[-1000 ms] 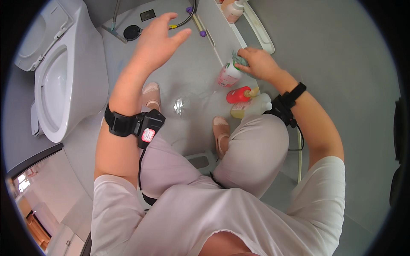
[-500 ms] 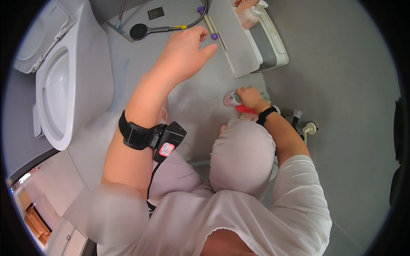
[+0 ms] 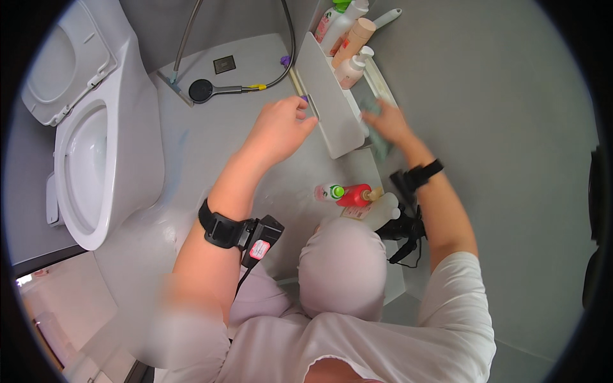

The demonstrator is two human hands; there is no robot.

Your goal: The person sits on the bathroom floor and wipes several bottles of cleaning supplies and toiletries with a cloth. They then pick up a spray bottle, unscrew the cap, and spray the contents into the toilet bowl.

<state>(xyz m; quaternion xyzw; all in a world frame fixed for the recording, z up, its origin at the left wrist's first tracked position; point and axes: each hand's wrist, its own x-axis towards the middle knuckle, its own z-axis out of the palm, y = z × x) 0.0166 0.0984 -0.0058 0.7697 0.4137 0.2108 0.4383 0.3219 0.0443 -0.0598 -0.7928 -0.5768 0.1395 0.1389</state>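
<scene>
My right hand is closed on a grey-green cloth, blurred by motion, at the near end of a white storage rack. Several bottles stand in the rack's far part, the nearest a pale pink pump bottle. My left hand hovers beside the rack's front panel, fingers loosely bent and thumb apart, with nothing seen in it. On the floor below the rack are a bottle with a green cap, a red pump bottle and a whitish bottle partly behind my knee.
A toilet stands on the left. A shower head with its hose lies on the floor near a squeegee and a drain cover. Black corded items sit beside my right knee, along the grey wall.
My right hand has moved from the floor bottles up to the rack, carrying the cloth. My left hand has come down slightly nearer me. The view has shifted, showing more rack bottles.
</scene>
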